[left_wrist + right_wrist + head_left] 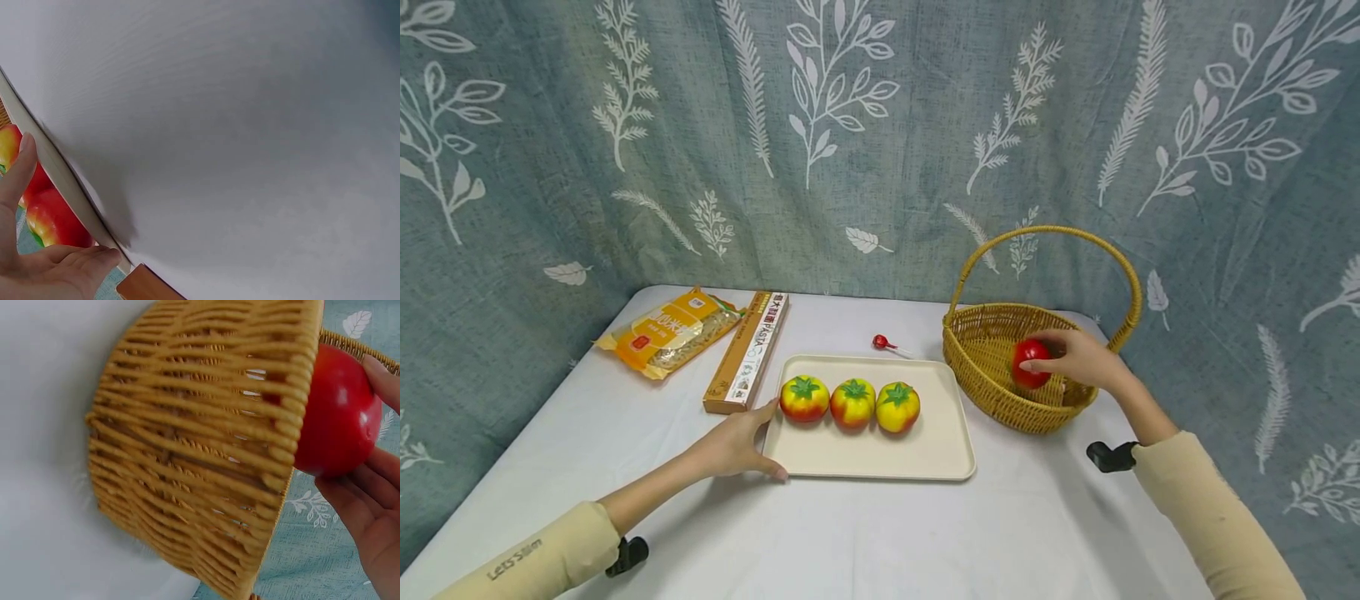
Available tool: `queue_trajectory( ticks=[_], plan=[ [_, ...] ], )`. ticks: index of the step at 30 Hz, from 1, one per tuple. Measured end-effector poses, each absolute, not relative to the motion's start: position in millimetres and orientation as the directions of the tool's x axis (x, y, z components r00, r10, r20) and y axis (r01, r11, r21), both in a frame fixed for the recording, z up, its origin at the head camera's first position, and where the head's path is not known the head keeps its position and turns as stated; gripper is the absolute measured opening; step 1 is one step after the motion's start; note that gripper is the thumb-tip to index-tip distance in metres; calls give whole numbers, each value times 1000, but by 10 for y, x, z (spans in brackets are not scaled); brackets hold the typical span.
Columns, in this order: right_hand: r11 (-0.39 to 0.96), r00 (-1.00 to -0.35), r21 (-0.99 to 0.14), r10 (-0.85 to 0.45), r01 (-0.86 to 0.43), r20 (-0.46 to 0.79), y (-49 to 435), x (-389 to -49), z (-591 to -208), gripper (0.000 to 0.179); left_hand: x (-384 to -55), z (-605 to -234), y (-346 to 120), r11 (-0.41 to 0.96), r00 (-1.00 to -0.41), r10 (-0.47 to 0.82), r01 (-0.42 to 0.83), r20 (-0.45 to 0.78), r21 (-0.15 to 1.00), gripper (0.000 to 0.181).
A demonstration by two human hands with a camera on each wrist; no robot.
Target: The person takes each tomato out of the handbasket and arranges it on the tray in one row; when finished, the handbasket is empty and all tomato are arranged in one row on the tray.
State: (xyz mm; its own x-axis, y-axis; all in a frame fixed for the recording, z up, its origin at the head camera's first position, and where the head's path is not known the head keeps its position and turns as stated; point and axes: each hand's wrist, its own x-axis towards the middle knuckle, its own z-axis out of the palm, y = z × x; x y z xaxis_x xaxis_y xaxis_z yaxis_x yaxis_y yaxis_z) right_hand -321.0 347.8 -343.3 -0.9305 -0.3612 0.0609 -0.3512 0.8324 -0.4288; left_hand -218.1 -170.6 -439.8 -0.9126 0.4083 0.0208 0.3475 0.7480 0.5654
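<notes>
A glossy red round fruit [1030, 364] is in my right hand [1078, 358], gripped between thumb and fingers inside the wicker basket [958, 367]. From the right wrist view, the fruit [340, 412] shows above the basket's rim, its lower part hidden by the weave. My left hand [737, 442] lies at the left end of a cream tray [880, 462]. Its thumb touches the front left corner and its straight fingers reach the left edge. Three yellow-and-red tomato-like fruits with green leaf tops, the middle one [853, 406] among them, stand in a row on the tray.
Behind the tray lies a red lollipop [881, 342] with a white stick. A long pasta box [748, 354] and a yellow food packet [673, 332] lie at the back left. The basket's tall arched handle [1045, 229] rises over its opening. A patterned curtain [917, 150] hangs behind the white table.
</notes>
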Motion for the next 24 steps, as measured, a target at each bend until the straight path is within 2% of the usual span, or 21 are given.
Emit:
queue_trajectory(
  ticks=[12, 24],
  plan=[
    [798, -943, -505, -258, -330, 208, 3369, -3087, -3529, 67, -2168, -4386, -1707, 750, -914, 404, 342, 16, 566, 117],
    [703, -959, -658, -137, -269, 246, 3250, -2939, -3610, 67, -2169, -4391, -1712, 742, -912, 410, 350, 25, 572, 118]
  ],
)
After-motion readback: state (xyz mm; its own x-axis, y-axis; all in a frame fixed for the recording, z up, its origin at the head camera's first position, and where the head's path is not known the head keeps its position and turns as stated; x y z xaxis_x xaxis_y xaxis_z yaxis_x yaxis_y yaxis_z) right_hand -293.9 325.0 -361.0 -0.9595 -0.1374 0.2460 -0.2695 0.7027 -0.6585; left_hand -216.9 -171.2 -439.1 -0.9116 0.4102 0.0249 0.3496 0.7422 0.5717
